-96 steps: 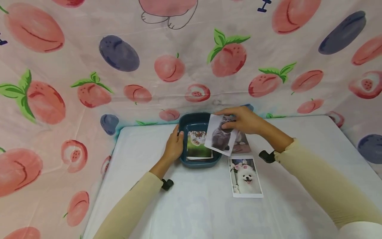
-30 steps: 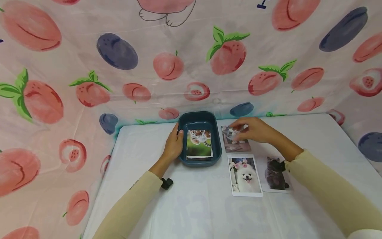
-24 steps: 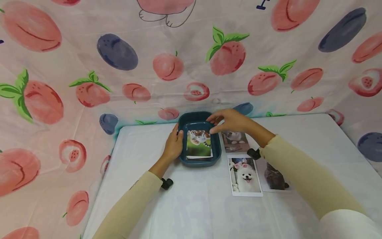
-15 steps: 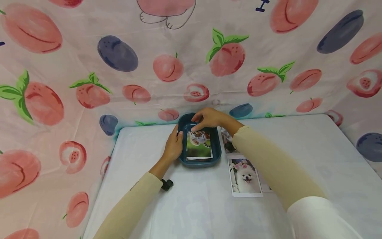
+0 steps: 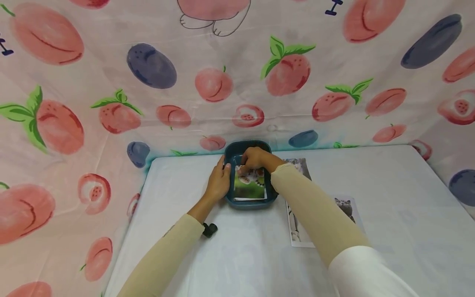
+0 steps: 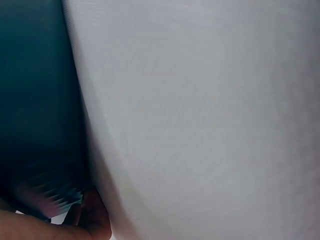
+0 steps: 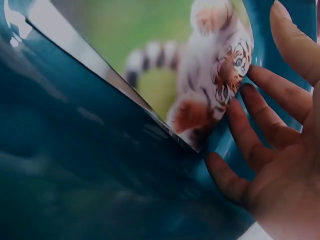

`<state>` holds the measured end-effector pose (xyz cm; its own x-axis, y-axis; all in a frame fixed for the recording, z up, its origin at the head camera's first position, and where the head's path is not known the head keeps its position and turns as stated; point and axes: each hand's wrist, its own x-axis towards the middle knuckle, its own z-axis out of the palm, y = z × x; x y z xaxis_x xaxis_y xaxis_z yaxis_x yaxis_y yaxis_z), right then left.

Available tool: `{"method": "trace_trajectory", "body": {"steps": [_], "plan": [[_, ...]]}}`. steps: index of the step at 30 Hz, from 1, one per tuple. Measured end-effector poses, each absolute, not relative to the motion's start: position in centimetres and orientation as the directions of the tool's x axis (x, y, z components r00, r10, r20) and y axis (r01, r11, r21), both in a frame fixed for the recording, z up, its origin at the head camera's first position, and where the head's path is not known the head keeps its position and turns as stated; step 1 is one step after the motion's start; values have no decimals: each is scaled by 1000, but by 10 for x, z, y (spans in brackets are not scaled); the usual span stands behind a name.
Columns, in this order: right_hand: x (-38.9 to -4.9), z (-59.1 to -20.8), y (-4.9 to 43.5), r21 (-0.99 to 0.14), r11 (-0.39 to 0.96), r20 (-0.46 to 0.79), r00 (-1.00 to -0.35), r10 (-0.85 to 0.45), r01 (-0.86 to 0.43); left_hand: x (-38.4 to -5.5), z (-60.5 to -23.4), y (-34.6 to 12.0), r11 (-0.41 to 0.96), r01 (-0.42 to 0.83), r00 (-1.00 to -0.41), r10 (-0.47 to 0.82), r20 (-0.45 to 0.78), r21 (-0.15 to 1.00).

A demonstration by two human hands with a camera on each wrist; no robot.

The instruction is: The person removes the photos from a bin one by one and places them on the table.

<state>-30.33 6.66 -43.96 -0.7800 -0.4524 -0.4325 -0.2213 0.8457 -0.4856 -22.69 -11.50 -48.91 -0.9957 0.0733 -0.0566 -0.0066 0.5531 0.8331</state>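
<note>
A dark teal box (image 5: 250, 205) stands at the back of the table, with a tiger photo (image 5: 249, 190) on top of other prints inside it. My left hand (image 5: 218, 181) holds the box's left side, fingers along the outer wall and thumb at the rim. In the left wrist view, fingertips (image 6: 95, 215) press against the teal wall. My right hand (image 5: 256, 158) reaches into the box. The right wrist view shows its fingers (image 7: 260, 115) spread, several fingertips at the tiger photo's edge and the thumb apart from it.
Right of the box lie a cat photo (image 5: 302, 165), a white-dog photo (image 5: 295, 233) and a grey-cat photo (image 5: 345, 206), partly covered by my right sleeve (image 5: 315, 214). A fruit-print cloth (image 5: 237, 53) hangs behind the white table (image 5: 230, 255).
My right hand laid the grey-cat photo right of the white-dog photo, touched the cat photo behind, then moved left into the box to the tiger photo. My left hand stays on the box.
</note>
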Motion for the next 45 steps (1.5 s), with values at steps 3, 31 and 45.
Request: {"method": "trace_trajectory", "body": {"steps": [3, 31, 45], "plan": [[-299, -439, 64, -478, 843, -461, -747, -478, -245, -226, -488, -115, 551, -3, -995, 82, -58, 834], [-262, -412, 90, -492, 686, -299, -635, -712, -537, -227, -488, -115, 558, -4, -995, 83, -61, 830], [-241, -394, 189, -734, 601, 19, -895, -446, -316, -226, -491, -114, 551, -30, -995, 63, -77, 834]]}}
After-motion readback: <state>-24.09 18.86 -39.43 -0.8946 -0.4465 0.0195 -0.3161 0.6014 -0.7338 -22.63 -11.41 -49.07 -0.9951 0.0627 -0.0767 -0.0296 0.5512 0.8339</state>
